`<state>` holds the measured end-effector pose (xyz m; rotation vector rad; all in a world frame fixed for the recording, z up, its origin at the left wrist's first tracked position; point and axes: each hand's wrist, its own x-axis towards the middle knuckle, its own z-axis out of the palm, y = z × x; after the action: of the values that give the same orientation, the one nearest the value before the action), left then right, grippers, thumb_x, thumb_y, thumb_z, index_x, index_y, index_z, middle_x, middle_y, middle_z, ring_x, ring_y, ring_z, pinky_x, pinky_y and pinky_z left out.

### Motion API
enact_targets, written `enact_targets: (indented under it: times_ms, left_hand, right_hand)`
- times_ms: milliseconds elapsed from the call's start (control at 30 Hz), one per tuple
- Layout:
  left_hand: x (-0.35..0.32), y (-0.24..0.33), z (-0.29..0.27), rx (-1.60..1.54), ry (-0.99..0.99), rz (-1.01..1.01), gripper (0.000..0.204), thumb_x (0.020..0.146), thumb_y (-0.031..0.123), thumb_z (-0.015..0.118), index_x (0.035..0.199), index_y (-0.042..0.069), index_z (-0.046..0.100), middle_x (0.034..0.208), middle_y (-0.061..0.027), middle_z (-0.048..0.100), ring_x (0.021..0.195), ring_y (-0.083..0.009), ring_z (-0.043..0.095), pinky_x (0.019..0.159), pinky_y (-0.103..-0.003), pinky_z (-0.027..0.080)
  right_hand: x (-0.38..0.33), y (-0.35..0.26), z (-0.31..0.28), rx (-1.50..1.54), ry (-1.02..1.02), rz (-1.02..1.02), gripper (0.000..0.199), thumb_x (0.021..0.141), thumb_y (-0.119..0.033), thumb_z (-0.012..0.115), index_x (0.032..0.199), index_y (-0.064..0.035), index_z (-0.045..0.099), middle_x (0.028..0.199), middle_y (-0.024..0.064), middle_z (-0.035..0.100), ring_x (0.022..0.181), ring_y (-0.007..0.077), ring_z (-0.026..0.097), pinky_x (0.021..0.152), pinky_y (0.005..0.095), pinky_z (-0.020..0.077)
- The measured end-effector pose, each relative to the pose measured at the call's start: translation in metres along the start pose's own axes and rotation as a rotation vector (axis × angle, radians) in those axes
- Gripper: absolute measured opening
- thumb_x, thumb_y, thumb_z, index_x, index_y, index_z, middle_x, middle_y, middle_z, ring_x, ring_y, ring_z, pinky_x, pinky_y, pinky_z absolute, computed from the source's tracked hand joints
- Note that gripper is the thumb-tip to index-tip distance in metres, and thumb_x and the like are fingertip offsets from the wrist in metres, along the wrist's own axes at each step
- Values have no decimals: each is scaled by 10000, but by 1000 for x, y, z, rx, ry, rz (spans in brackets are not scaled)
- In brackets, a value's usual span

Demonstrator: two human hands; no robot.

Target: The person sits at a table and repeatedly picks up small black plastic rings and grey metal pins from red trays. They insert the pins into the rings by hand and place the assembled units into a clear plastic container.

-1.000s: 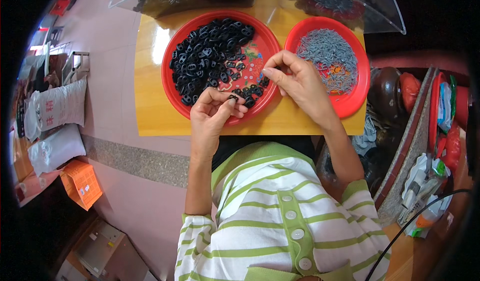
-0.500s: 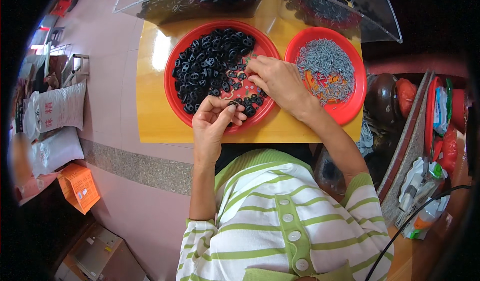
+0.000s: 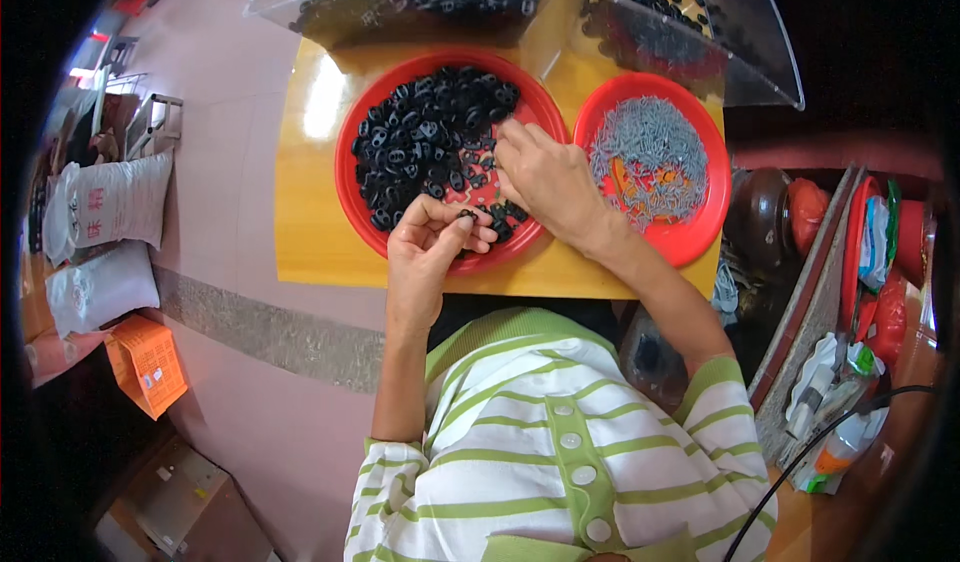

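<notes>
My left hand (image 3: 420, 252) is closed at the near edge of a red round plate (image 3: 347, 197), its thumb and fingers pinching a small black plastic piece (image 3: 467, 216). Many black oval pieces with holes (image 3: 400, 142) are heaped on the left and far side of that plate. My right hand (image 3: 550, 184) hovers over the plate's right side with its fingers curled together. Its fingertips face away, so anything pinched there is hidden. Just right of this hand, a second red plate (image 3: 712, 207) carries a pile of small grey screws (image 3: 650, 137).
Both plates rest on a yellow table (image 3: 305, 222). Behind them stand two clear plastic bins, one (image 3: 400, 7) full of black pieces, the other (image 3: 745, 57) partly filled. White sacks (image 3: 115, 202) and an orange box (image 3: 148, 362) lie left; a cable (image 3: 800, 452) curves at lower right.
The whole view has shifted slightly. My right hand's fingers look more curled over the plate, while my left hand keeps its pinch on the black piece.
</notes>
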<state>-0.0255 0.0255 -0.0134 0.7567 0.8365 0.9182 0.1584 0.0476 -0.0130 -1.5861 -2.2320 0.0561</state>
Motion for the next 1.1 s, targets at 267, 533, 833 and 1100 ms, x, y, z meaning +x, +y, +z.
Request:
enact_targets:
  times_ms: [267, 533, 833, 1100]
  left_hand:
    - [7, 10, 18, 93, -17, 261, 70, 868, -14, 563, 881, 33, 513, 1080, -159, 598, 860, -167, 627, 737, -287, 535]
    - [2, 8, 26, -121, -174, 186, 56, 885, -7, 525, 908, 32, 492, 1037, -184, 596, 816, -203, 628, 732, -313, 543]
    - [0, 1, 33, -208, -175, 148, 57, 878, -20, 534, 910, 19, 506, 1029, -168, 587, 826, -205, 633, 749, -319, 547]
    - [5, -10, 43, -240, -136, 146, 75, 879, -31, 538, 935, 16, 527, 1029, -136, 570, 849, -200, 631, 812, -325, 543]
  right_hand:
    - [-7, -10, -48, 1089, -278, 423, 110, 826, -104, 662, 894, -35, 610, 820, -27, 567, 707, 33, 510, 597, 212, 418]
    - [-26, -1, -49, 1484, -379, 576, 136, 868, -120, 625, 924, 0, 598, 872, 52, 648, 825, 99, 608, 759, 219, 474]
    - [-40, -3, -50, 1705, -278, 609, 144, 879, -117, 628, 927, 14, 593, 868, 53, 643, 820, 106, 607, 756, 230, 483]
    - [-45, -6, -56, 1570, -112, 682, 160, 874, -123, 643, 951, 16, 624, 854, 37, 658, 785, 64, 592, 721, 206, 468]
